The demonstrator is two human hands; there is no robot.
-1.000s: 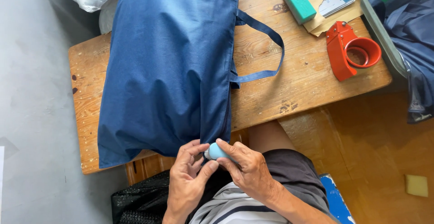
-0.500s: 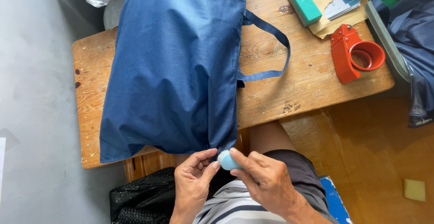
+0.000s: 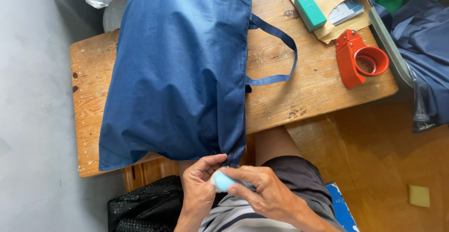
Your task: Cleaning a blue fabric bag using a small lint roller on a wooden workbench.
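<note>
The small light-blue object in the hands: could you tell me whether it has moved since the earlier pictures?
Yes, slightly: the light-blue object sat just below the blue bag's bottom corner and is now a bit lower and further from it, between both hands.

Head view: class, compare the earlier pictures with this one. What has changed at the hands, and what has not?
The right hand still pinches the small light-blue object, turned slightly and kept by the blue bag corner. The left hand stays against it. Bag, red tape dispenser and green block have not moved on the bench.
</note>
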